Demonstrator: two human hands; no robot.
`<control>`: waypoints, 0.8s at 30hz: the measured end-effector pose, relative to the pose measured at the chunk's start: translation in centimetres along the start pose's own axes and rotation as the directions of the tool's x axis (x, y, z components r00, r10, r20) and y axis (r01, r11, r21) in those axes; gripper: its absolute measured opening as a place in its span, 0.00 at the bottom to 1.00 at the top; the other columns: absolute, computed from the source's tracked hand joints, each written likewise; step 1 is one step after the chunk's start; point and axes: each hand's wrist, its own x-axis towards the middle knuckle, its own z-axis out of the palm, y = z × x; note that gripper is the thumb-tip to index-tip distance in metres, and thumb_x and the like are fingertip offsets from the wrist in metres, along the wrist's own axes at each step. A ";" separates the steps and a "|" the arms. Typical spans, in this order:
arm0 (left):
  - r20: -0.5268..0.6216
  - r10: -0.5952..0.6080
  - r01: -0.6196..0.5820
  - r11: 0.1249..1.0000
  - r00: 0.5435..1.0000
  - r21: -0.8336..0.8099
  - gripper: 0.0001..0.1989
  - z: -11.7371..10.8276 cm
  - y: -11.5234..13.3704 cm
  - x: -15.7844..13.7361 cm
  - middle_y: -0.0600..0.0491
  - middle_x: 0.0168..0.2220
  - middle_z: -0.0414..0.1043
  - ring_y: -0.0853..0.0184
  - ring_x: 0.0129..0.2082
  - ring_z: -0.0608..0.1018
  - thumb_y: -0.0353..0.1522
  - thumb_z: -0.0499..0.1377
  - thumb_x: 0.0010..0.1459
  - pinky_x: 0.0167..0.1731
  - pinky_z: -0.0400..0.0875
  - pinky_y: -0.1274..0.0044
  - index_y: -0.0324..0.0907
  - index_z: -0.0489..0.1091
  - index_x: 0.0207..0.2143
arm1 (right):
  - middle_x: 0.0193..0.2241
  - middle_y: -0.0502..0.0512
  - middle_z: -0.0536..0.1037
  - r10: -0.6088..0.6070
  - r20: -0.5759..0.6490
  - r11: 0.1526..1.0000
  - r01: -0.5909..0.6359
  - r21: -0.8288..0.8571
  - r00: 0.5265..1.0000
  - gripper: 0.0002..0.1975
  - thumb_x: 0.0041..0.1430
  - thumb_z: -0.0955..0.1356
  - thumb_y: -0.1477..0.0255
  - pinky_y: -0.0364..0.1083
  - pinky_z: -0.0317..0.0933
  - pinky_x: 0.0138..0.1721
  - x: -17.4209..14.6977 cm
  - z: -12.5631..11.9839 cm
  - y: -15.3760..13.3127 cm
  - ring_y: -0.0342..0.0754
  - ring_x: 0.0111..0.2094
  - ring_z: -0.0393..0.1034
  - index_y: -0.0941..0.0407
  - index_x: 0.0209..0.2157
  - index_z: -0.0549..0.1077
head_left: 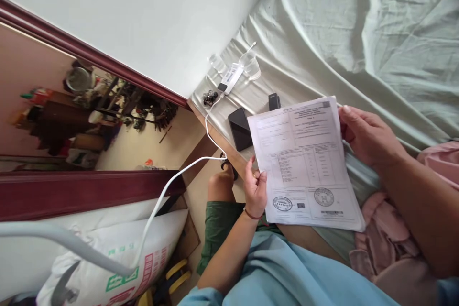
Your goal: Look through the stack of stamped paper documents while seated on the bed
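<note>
A printed sheet of paper (304,162) with tables, round stamps and barcodes is held up over my lap. My left hand (255,189) pinches its left edge near the lower corner, with a thin band on that wrist. My right hand (366,136) grips its right edge, fingers curled round behind the sheet. Both hands are closed on the paper. Beneath it are my bare knee, green shorts and light blue shirt.
A bed with a pale green sheet (358,28) fills the right. At its near corner lie a black phone (240,129), a small black box (274,101), a white charger and cable (229,79) and a clear cup (251,64). Pink cloth (387,239) lies right; a printed sack (118,258) lower left.
</note>
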 end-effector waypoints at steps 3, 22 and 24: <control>0.002 -0.031 0.031 0.999 1.000 -0.024 0.29 0.0 0.2 0.1 0.50 0.35 0.80 0.64 0.33 0.80 0.48 0.65 0.63 0.37 0.74 0.75 0.41 0.67 0.58 | 0.37 0.52 0.83 -0.023 -0.055 0.984 0.013 -0.176 0.998 0.17 0.61 0.73 0.54 0.47 0.68 0.38 0.1 0.1 -0.1 0.48 0.36 0.75 0.51 0.45 0.81; -0.049 -0.145 0.143 0.989 0.988 -0.028 0.22 -0.9 -0.2 0.9 0.56 0.26 0.71 0.71 0.27 0.69 0.50 0.69 0.56 0.29 0.64 0.80 0.39 0.78 0.30 | 0.27 0.46 0.76 -0.168 -0.366 0.849 -0.055 -0.526 0.915 0.07 0.56 0.70 0.66 0.45 0.57 0.33 0.6 -1.3 0.4 0.44 0.29 0.65 0.53 0.33 0.78; -0.048 -0.160 0.158 0.986 0.986 -0.051 0.23 -0.7 0.2 0.9 0.55 0.25 0.73 0.72 0.26 0.69 0.52 0.70 0.54 0.28 0.65 0.80 0.39 0.78 0.30 | 0.27 0.46 0.76 -0.149 -0.360 0.852 -0.066 -0.520 0.921 0.07 0.55 0.70 0.66 0.45 0.57 0.33 0.6 -1.3 0.4 0.44 0.29 0.65 0.53 0.34 0.79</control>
